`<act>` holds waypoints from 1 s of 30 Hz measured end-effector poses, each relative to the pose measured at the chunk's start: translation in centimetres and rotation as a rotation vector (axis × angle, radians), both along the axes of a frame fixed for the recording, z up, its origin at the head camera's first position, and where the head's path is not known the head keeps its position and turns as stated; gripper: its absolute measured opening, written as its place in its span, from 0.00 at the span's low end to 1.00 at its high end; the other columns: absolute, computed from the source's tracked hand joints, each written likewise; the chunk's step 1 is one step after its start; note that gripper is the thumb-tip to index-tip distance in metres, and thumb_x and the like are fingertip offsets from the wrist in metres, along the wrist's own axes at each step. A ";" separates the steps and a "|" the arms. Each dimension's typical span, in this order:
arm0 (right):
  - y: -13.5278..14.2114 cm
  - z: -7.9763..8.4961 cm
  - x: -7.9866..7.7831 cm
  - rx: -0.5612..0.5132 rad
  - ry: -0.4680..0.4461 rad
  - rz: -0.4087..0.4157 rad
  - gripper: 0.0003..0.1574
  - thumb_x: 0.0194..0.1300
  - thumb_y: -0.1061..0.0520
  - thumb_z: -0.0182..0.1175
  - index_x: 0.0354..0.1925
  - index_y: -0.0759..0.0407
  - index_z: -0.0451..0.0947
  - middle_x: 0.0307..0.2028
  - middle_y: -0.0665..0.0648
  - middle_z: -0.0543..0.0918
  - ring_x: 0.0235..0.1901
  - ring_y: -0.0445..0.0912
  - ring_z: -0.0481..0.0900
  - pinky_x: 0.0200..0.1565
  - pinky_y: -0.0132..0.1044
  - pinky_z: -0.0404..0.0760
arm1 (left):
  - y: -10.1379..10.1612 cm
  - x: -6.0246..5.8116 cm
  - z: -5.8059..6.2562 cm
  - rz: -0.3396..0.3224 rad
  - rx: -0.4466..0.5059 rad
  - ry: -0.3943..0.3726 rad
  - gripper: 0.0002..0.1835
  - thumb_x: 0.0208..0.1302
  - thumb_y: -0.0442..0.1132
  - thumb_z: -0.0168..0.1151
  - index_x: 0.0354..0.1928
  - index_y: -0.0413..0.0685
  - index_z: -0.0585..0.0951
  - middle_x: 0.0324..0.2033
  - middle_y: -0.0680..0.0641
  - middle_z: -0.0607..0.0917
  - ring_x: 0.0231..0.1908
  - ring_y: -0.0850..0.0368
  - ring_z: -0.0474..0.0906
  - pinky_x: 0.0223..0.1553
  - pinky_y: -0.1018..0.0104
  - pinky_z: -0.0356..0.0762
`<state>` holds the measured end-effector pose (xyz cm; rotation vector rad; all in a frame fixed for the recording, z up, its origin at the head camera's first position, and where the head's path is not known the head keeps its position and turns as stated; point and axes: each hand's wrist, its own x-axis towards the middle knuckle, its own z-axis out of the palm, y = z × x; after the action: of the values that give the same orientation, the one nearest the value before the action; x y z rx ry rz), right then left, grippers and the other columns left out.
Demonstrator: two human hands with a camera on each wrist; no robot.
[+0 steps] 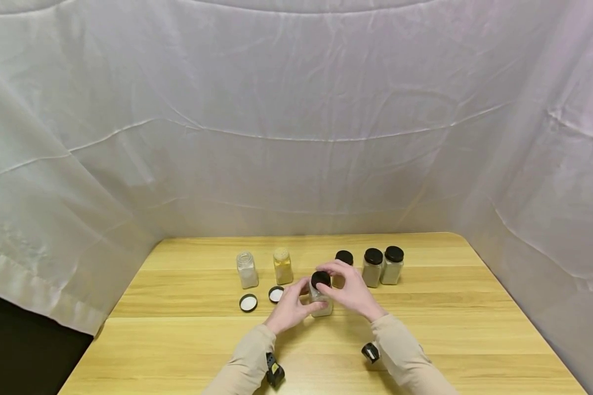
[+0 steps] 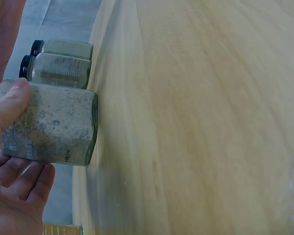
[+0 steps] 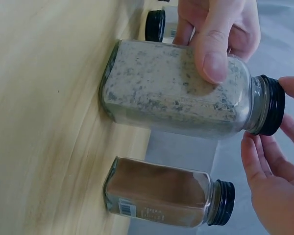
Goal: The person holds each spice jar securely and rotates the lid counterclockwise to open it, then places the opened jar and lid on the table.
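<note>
My left hand [image 1: 287,312] grips the body of a clear glass spice jar [image 3: 171,88] filled with pale, grey-green flecked seasoning. In the head view the jar stands upright at the middle of the table. Its black screw lid [image 3: 273,105] sits on the neck, and my right hand [image 1: 353,292] pinches the lid's rim from above with thumb and fingers. The left wrist view shows my left thumb across the jar's side. Just behind the right hand is a lidded jar of brown powder [image 3: 157,191], partly hidden in the head view.
Two more black-lidded jars, one [image 1: 373,269] beside another [image 1: 392,266], stand to the right. At the left are a lidless jar of white contents [image 1: 247,274] and a yellow jar [image 1: 283,270]. Before them lie upturned lids, one left [image 1: 249,303], one right [image 1: 276,294].
</note>
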<state>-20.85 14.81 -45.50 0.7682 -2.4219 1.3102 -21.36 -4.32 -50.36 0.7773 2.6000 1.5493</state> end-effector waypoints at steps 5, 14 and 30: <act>0.0 0.0 0.0 0.019 0.006 -0.014 0.23 0.60 0.57 0.73 0.54 0.56 0.83 0.49 0.55 0.84 0.48 0.50 0.81 0.53 0.42 0.83 | 0.0 0.0 0.1 -0.013 0.011 0.001 0.31 0.62 0.48 0.72 0.64 0.44 0.75 0.58 0.41 0.84 0.60 0.45 0.81 0.65 0.47 0.78; -0.7 0.3 0.3 0.060 -0.023 -0.156 0.29 0.54 0.50 0.77 0.53 0.57 0.84 0.39 0.52 0.82 0.39 0.50 0.78 0.42 0.36 0.80 | 0.0 0.0 0.1 -0.014 0.003 -0.002 0.31 0.62 0.49 0.72 0.63 0.44 0.76 0.57 0.41 0.85 0.59 0.45 0.81 0.66 0.46 0.77; -0.4 0.5 0.4 0.095 0.040 -0.107 0.26 0.59 0.52 0.74 0.55 0.57 0.83 0.45 0.55 0.83 0.44 0.50 0.81 0.47 0.38 0.82 | 0.0 0.0 0.1 -0.020 0.002 0.016 0.31 0.62 0.48 0.72 0.63 0.44 0.75 0.57 0.41 0.85 0.59 0.46 0.82 0.65 0.47 0.78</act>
<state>-20.47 14.44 -45.01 0.6715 -2.4717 1.1365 -21.33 -4.36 -50.28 0.8160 2.5935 1.5477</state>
